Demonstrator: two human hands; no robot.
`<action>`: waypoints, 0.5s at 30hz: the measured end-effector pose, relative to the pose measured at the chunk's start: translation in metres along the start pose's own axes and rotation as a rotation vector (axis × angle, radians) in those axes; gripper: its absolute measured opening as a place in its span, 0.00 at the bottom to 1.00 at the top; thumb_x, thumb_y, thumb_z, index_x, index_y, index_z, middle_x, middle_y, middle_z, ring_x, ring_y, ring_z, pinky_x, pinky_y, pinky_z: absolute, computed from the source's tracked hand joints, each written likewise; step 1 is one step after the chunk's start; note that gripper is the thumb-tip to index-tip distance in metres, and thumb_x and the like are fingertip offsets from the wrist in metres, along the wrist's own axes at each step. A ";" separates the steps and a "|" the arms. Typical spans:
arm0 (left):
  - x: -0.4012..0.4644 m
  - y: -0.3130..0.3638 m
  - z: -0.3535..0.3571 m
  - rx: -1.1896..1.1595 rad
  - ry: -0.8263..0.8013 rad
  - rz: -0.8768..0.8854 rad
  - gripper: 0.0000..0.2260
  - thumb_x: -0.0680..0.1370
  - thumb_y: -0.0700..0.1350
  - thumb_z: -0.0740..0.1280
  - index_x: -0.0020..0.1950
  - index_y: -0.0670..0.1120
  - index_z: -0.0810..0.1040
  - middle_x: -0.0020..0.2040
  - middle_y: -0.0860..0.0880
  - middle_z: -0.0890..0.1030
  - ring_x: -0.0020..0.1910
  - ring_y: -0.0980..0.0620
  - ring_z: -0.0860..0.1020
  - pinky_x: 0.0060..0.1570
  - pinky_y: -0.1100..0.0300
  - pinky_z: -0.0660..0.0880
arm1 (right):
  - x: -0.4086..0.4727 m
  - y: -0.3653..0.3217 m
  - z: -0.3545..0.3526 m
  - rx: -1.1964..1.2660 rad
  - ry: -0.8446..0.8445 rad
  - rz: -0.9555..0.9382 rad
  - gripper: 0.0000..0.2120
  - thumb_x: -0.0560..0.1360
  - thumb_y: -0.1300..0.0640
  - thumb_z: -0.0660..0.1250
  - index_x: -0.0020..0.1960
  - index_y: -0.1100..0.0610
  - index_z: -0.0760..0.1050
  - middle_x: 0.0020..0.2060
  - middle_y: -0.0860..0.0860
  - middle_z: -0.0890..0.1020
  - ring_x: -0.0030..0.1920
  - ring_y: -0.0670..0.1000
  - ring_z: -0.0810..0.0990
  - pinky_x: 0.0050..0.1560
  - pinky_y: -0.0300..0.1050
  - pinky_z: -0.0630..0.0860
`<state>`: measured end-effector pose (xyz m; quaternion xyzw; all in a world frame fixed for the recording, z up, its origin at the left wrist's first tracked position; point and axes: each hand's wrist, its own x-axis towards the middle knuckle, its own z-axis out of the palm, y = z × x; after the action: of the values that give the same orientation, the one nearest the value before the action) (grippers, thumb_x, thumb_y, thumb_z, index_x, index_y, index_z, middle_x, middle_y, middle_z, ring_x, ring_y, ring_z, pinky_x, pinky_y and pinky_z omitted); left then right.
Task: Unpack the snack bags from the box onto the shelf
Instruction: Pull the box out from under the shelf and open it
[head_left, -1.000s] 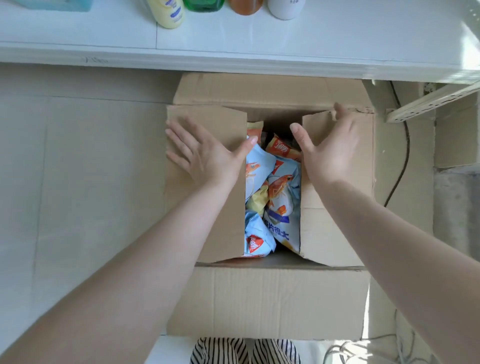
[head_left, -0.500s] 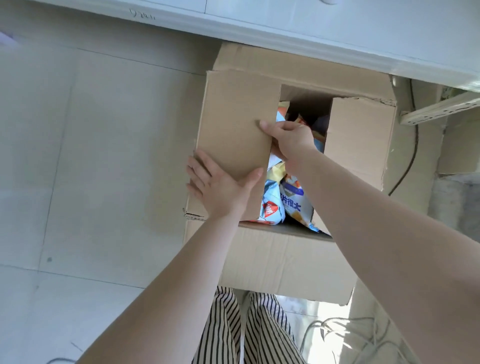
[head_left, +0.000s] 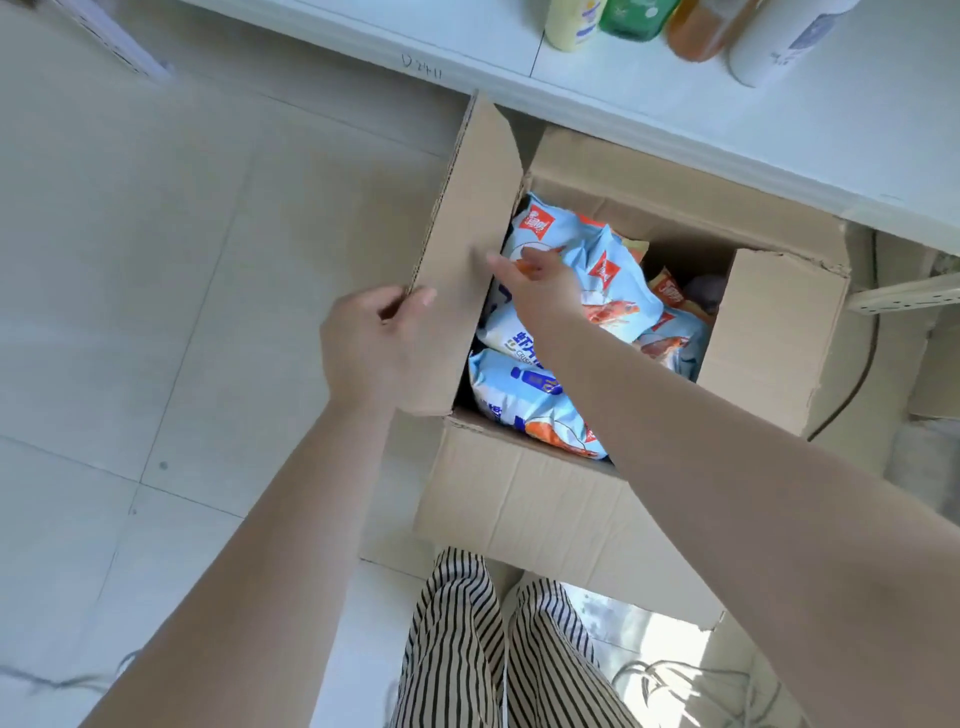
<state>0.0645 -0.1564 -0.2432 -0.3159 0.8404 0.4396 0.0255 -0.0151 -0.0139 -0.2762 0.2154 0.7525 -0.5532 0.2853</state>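
Note:
A brown cardboard box (head_left: 545, 514) stands on the floor below a white shelf (head_left: 779, 135). Inside lie several light-blue snack bags (head_left: 602, 280) with red logos and shrimp pictures. My left hand (head_left: 374, 348) grips the near corner of the left flap (head_left: 467, 218), which stands raised and swung outward. My right hand (head_left: 540, 288) reaches into the box and rests on the top bag beside that flap; its fingertips are partly hidden, so I cannot see a grip. The right flap (head_left: 769, 338) still lies half over the opening.
Several bottles stand on the shelf at the top right: a yellow one (head_left: 574, 23), a green one (head_left: 636, 18), an orange one (head_left: 698, 28) and a white one (head_left: 784, 41). A black cable (head_left: 857, 379) runs down right of the box. Striped trouser legs (head_left: 498, 654) are below it.
The left flap has been lifted from flat over the box to upright. My left hand went from pressing on it to gripping its corner. My right hand moved deeper onto the bags.

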 end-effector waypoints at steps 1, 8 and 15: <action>0.007 -0.008 -0.004 0.066 0.079 -0.007 0.22 0.74 0.51 0.68 0.29 0.47 0.58 0.27 0.48 0.57 0.31 0.49 0.57 0.30 0.57 0.53 | 0.004 0.002 0.013 -0.051 0.032 0.011 0.19 0.72 0.42 0.72 0.36 0.49 0.64 0.35 0.46 0.69 0.34 0.45 0.67 0.35 0.38 0.64; 0.042 -0.060 0.018 0.466 0.217 -0.101 0.23 0.72 0.60 0.69 0.61 0.48 0.73 0.51 0.50 0.80 0.51 0.46 0.78 0.44 0.54 0.68 | 0.030 0.030 0.074 -0.110 0.178 0.213 0.47 0.65 0.32 0.73 0.72 0.58 0.62 0.67 0.54 0.71 0.68 0.56 0.70 0.68 0.52 0.68; 0.017 -0.109 0.080 0.409 0.018 0.012 0.48 0.67 0.70 0.58 0.78 0.41 0.54 0.77 0.35 0.55 0.77 0.39 0.54 0.74 0.46 0.52 | 0.050 0.047 0.084 -0.130 0.110 0.247 0.35 0.68 0.36 0.73 0.64 0.59 0.71 0.53 0.51 0.78 0.57 0.54 0.78 0.57 0.47 0.75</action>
<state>0.0927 -0.1498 -0.3767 -0.3031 0.9142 0.2570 0.0789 -0.0065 -0.0797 -0.3621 0.3173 0.7692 -0.4512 0.3226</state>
